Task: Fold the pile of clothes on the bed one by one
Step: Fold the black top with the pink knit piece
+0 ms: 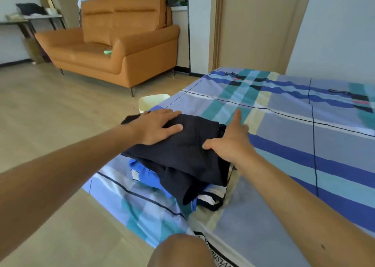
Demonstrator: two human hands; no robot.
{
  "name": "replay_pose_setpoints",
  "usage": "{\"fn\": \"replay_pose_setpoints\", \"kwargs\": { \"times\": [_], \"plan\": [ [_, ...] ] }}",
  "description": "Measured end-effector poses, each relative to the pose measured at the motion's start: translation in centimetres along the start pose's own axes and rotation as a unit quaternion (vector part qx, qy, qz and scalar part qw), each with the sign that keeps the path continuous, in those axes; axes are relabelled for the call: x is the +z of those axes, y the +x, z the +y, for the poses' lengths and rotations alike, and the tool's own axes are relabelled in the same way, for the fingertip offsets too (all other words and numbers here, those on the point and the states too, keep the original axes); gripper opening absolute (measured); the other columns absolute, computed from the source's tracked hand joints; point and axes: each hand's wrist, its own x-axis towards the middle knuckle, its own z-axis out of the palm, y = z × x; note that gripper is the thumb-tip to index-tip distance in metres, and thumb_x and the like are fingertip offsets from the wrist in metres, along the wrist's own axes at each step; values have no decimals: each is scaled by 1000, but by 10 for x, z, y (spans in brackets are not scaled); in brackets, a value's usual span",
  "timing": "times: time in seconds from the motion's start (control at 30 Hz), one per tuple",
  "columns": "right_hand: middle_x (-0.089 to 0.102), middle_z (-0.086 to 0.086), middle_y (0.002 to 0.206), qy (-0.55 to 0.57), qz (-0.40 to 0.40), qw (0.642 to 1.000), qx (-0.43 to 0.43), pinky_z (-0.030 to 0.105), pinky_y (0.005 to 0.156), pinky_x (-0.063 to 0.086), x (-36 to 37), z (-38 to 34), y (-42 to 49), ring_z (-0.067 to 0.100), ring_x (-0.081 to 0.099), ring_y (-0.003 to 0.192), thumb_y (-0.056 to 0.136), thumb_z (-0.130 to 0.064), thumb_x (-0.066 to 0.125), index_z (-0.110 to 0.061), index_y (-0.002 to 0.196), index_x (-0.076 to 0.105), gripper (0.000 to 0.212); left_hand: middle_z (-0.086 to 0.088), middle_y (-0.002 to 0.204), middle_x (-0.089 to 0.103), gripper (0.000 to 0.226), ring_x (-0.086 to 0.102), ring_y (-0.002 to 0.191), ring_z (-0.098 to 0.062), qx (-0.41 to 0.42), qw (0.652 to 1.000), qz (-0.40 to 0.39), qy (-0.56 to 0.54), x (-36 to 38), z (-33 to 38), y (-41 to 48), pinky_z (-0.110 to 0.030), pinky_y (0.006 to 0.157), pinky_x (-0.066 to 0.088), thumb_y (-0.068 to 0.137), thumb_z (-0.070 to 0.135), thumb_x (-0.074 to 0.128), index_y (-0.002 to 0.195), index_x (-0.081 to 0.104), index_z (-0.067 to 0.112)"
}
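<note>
Navy folded garment (182, 157) lies under flat left hand (156, 126), right hand (229, 143) pinching its edge.

Lighting is bright, even and diffuse, strongest on the far-left wall. Shadows are soft: a thin one on the floor (50, 108) under the sofa (113, 43), and a faint one on the bed (284, 137) at the garment's (182, 155) near edge. The garment reads almost solid black, its folds barely resolved. Your right hand (229, 143) is motion-blurred at the fingers; your left hand (156, 126) is sharper. Wide-angle distortion tilts the far door frame (218, 23) and stretches both arms at the near corners. Fine detail is soft throughout, softest far left.
</note>
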Motion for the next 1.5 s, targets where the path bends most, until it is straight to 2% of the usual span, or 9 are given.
{"fn": "replay_pose_setpoints", "kwargs": {
  "times": [0.17, 0.33, 0.43, 0.57, 0.77, 0.97, 1.2, 1.37, 1.5],
  "plan": [
    [11, -1, 164, -14, 46, 967, -252, 43, 121, 22, 10, -53, 2, 20, 15, 151, 91, -45, 63, -31, 159, 6, 90, 11, 164, 14, 86, 7, 153, -18, -8, 999, 45, 2, 28, 3, -9, -67, 117, 3, 76, 83, 6, 154, 12, 48],
    [7, -4, 167, -179, -16, 960, -214, 58, 122, 1, 68, 4, 6, 20, -1, 154, 86, -80, 24, -40, 157, 16, 82, 24, 162, 16, 87, 3, 152, -5, -40, 985, 74, -148, 55, -10, -8, -68, 116, 2, 73, 83, 24, 153, 19, 49],
    [5, -10, 167, -161, 18, 963, -215, 65, 118, 6, 80, 29, 6, 16, -3, 154, 76, -87, 28, -42, 156, 13, 93, 28, 160, 18, 78, 0, 151, -2, -78, 945, 114, -296, 84, -24, -12, -59, 121, 8, 75, 80, 37, 149, 25, 55],
    [6, -8, 167, -120, 37, 975, -182, 64, 118, 8, 89, 37, 6, 13, -5, 154, 67, -93, 30, -43, 156, 11, 103, 25, 162, 16, 83, -1, 152, -6, -99, 931, 122, -330, 94, -25, -10, -46, 124, 9, 71, 80, 44, 148, 27, 55],
    [9, -7, 166, -88, 45, 982, -158, 55, 122, 8, 96, 48, 9, 12, -3, 153, 69, -91, 31, -42, 156, 14, 101, 22, 162, 19, 84, 17, 149, -1, -128, 913, 112, -369, 107, -30, -8, -38, 123, 15, 70, 82, 46, 148, 31, 55],
    [5, -5, 167, -108, -6, 984, -143, 54, 123, 6, 76, 39, 5, 15, -3, 154, 74, -90, 31, -42, 157, 7, 99, 12, 165, 17, 94, 16, 151, -9, -115, 954, 59, -272, 79, -26, -16, -39, 124, 15, 71, 88, 38, 154, 23, 46],
    [35, -1, 159, -49, -57, 989, -127, 47, 120, 26, 23, 23, -4, 19, 29, 148, 91, -62, 56, -29, 153, 35, 74, 2, 148, 49, 74, 44, 137, -18, -118, 969, 79, -203, 33, -12, -29, -38, 115, 33, 88, 67, 52, 147, 44, 24],
    [61, -3, 135, 60, 9, 991, -123, 27, 97, 42, -18, 7, -9, 16, 55, 126, 92, -31, 67, -22, 140, 55, 51, -2, 119, 66, 41, 63, 113, -8, -58, 930, 164, -324, 8, 19, -40, -26, 105, 47, 89, 24, 72, 128, 59, 22],
    [64, -4, 128, 119, 43, 983, -134, 35, 105, 46, -39, 6, -18, 12, 57, 122, 91, -25, 68, -25, 136, 57, 47, 2, 113, 69, 36, 66, 106, -5, -6, 895, 212, -394, -7, 60, -42, -20, 97, 51, 88, 17, 73, 122, 62, 20]
  ]
}}
